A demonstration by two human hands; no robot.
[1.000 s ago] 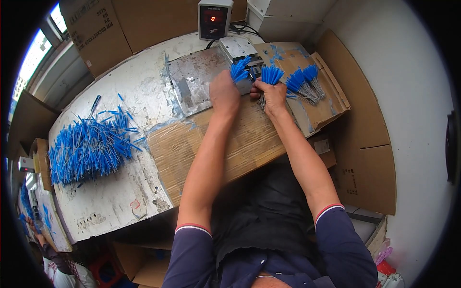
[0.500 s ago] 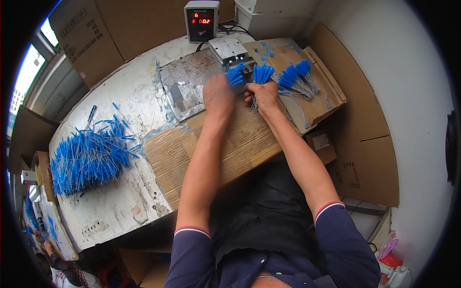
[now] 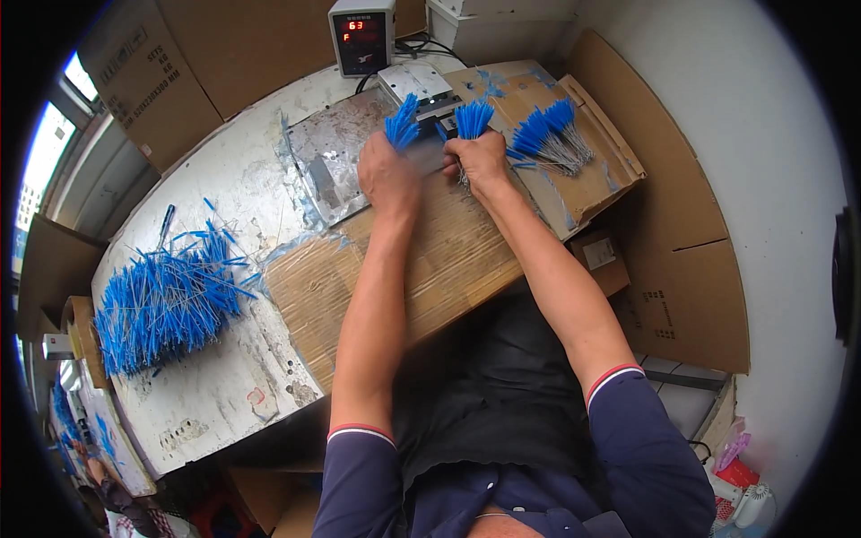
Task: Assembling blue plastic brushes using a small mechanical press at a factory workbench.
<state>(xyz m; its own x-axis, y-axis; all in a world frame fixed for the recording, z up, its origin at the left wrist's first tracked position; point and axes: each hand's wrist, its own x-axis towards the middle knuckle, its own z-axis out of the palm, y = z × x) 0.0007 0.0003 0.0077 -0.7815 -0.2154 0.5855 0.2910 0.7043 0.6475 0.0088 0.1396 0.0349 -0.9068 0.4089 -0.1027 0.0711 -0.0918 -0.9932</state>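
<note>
My left hand (image 3: 389,177) is closed round a bunch of thin wires with blue sleeves (image 3: 403,122); the sleeves fan out above the fist, which is slightly blurred. To its right, my right hand (image 3: 478,161) grips a second bunch of blue-sleeved wires (image 3: 473,118), with bare silvery ends showing below the fingers. Just beyond both hands stands a small metal bench machine (image 3: 414,85), whose front is partly hidden. Fanned bunches of the same wires (image 3: 549,136) lie on a flattened carton (image 3: 603,167) right of my right hand.
A big heap of blue-sleeved wires (image 3: 170,305) covers the table's left part. Beside my left hand lies a metal plate (image 3: 336,148); cardboard (image 3: 404,269) covers the near edge. A counter box with red digits (image 3: 362,40) stands at the back. Another person's arm (image 3: 100,471) shows lower left.
My left hand has moved left with its bunch, away from the machine and from my right hand's bunch. The counter's red digits have changed. The whole view has shifted slightly.
</note>
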